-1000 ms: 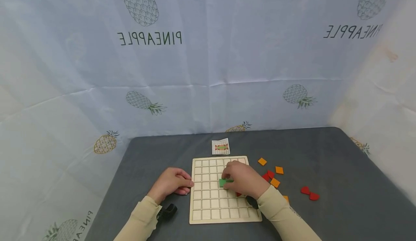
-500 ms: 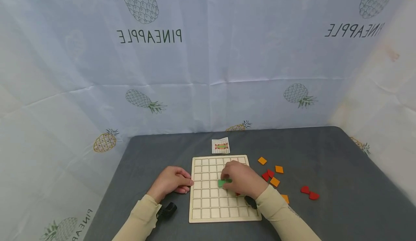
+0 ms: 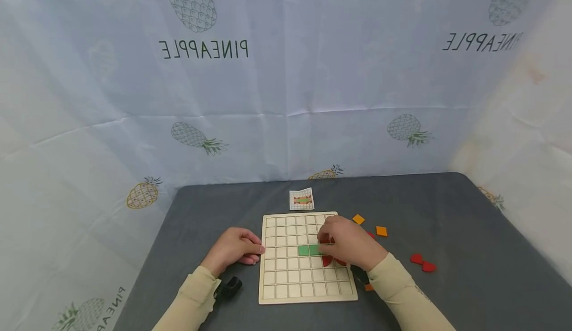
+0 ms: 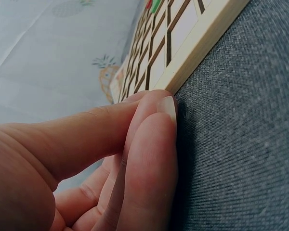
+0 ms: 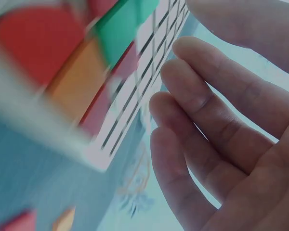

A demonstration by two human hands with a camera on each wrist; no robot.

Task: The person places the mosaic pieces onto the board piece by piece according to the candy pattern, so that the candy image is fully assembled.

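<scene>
Your right hand (image 3: 350, 241) is over the right part of the wooden grid board (image 3: 281, 276), its fingers loosely bent and its thumb apart from them, gripping nothing visible. Your left hand (image 3: 232, 251) is at the board's left edge, thumb and fingertips curled together and touching that edge; you cannot tell whether they pinch it. The board lies flat on the dark gray surface (image 3: 214, 204). Right of the board's center, two green squares (image 3: 309, 250) sit side by side in their cells; rounded red tiles (image 3: 327, 261) and an orange tile (image 5: 79, 79) also lie in its right part, some partly hidden by your right hand. Beyond the board's far edge, near it, is a printed pattern card (image 3: 301, 199). Past its right edge lie loose orange squares (image 3: 381, 231) and, farther out, two loose red pieces (image 3: 429, 267) touching each other.
</scene>
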